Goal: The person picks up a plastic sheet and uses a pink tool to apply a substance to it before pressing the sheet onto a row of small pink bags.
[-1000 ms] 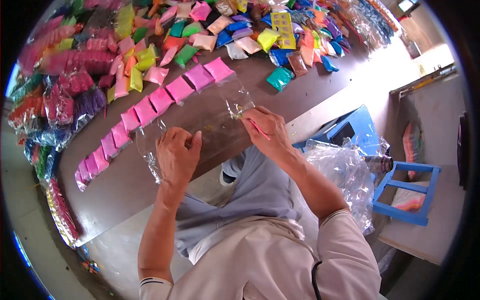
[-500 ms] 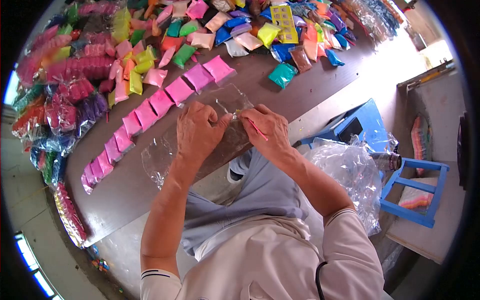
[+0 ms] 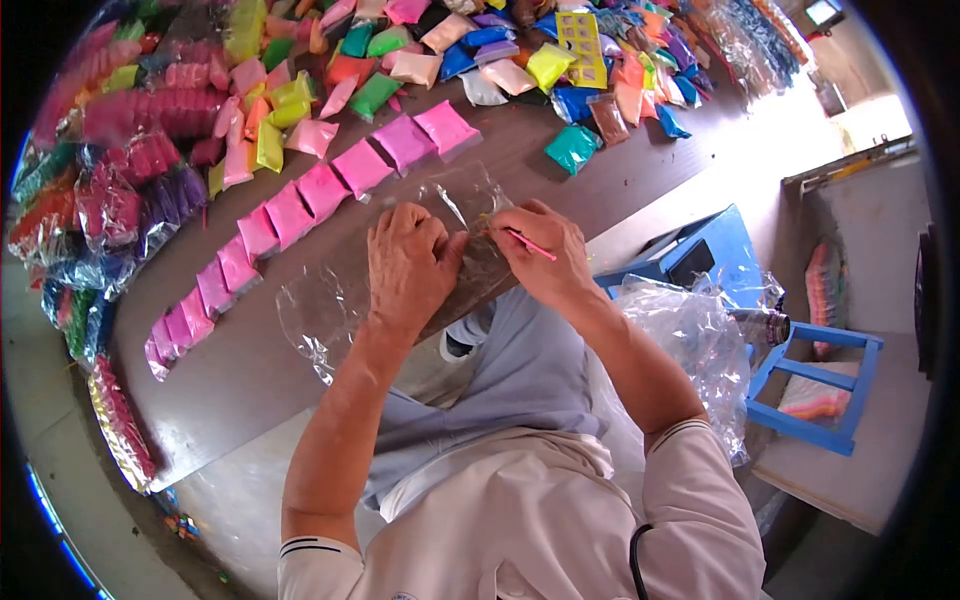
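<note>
My left hand (image 3: 412, 262) is closed at the near edge of the table, its curled fingers on a clear plastic bag (image 3: 325, 290) lying flat beneath it. Just to its right, my right hand (image 3: 545, 250) is closed on a thin pink stick (image 3: 532, 245), which points down to the right. The fingertips of my right hand meet the bag's right end, where a small yellowish bit shows. Beyond both hands, a diagonal row of pink packets (image 3: 320, 192) lies on the brown table (image 3: 500, 135).
Many colourful packets (image 3: 375, 96) are heaped at the back, with a yellow card (image 3: 582, 50) among them. Bundled packets (image 3: 150, 115) fill the left side. At right are a blue stool (image 3: 735, 255), crumpled clear plastic (image 3: 685, 340) and a blue frame (image 3: 800, 425).
The view has shifted slightly. My right hand has turned a little and moved slightly apart from my left hand, still with the pink stick in it.
</note>
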The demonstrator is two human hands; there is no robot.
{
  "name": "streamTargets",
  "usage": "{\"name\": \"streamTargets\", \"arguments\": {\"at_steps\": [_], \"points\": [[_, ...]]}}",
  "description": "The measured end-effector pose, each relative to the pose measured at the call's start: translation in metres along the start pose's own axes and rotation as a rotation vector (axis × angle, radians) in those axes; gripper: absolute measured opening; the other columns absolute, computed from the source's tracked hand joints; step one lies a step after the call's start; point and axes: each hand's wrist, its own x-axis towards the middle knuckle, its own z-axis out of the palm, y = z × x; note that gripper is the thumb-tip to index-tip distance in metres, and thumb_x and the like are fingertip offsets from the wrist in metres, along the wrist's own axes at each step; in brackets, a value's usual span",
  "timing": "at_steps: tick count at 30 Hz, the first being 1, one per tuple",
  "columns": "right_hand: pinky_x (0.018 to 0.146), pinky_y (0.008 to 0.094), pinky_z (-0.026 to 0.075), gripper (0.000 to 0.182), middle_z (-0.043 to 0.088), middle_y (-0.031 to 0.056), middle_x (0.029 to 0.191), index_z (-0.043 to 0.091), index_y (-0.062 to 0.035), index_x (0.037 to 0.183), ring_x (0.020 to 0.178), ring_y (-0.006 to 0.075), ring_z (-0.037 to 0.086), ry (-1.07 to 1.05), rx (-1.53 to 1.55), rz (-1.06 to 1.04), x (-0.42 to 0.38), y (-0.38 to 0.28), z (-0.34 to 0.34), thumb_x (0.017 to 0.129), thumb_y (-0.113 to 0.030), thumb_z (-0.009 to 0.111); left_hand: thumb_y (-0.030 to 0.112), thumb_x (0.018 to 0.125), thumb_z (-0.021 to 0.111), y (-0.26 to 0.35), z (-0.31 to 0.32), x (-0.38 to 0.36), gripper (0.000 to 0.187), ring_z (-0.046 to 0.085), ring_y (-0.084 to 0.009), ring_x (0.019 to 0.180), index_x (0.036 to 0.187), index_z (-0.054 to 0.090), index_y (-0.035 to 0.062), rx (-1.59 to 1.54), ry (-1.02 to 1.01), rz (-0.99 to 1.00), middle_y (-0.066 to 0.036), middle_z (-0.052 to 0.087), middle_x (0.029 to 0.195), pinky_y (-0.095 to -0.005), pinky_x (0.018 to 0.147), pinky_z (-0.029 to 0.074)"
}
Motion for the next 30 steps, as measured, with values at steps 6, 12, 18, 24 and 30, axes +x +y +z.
{"name": "streamTargets", "arguments": {"at_steps": [6,12,18,24,30], "points": [[0.073,0.0432,0.052,0.005,0.067,0.0099,0.09,0.071,-0.0093,0.091,0.085,0.0338,0.067,-0.097,-0.075,-0.167,0.002,0.0,-0.008,0.087,-0.01,0.067,0.019,0.083,0.079,0.002,-0.002,-0.002,0.021,0.058,-0.0306,0.092,0.076,0.065,0.0058,-0.002,-0.015,0.001,-0.007,0.06,0.091,-0.0446,0.08,0.043],[0.077,0.0411,0.053,0.007,0.068,0.0093,0.092,0.07,-0.0061,0.09,0.087,0.033,0.067,-0.315,-0.011,-0.173,0.011,0.002,-0.023,0.086,-0.012,0.069,0.017,0.083,0.078,0.004,-0.001,-0.006,0.019,0.059,-0.0317,0.092,0.077,0.065,0.0047,-0.014,-0.001,0.01,-0.008,0.06,0.091,-0.045,0.081,0.043],[0.073,0.0418,0.052,0.008,0.067,0.012,0.087,0.069,-0.0036,0.085,0.08,0.0309,0.066,-0.314,0.398,-0.057,0.005,0.023,-0.032,0.087,-0.011,0.07,0.016,0.084,0.077,0.0,0.004,-0.009,0.019,0.059,-0.033,0.091,0.077,0.064,0.0036,-0.038,0.097,0.061,-0.009,0.06,0.09,-0.0457,0.08,0.044],[0.071,0.0427,0.052,0.006,0.067,0.0122,0.084,0.07,-0.006,0.087,0.08,0.0335,0.067,-0.087,0.105,0.016,0.0,0.005,-0.013,0.086,-0.012,0.071,0.015,0.084,0.076,0.001,0.001,-0.009,0.019,0.058,-0.0345,0.089,0.078,0.061,0.0033,-0.022,0.065,0.053,-0.01,0.059,0.089,-0.0471,0.078,0.044],[0.078,0.0427,0.052,0.001,0.068,0.0076,0.095,0.069,-0.008,0.084,0.093,0.0312,0.067,0.005,-0.037,-0.121,-0.01,0.0,-0.002,0.083,-0.008,0.07,0.018,0.086,0.074,0.002,0.001,-0.011,0.02,0.059,-0.0326,0.095,0.075,0.062,0.0047,-0.003,0.021,0.022,-0.009,0.061,0.095,-0.0466,0.081,0.044]]}}
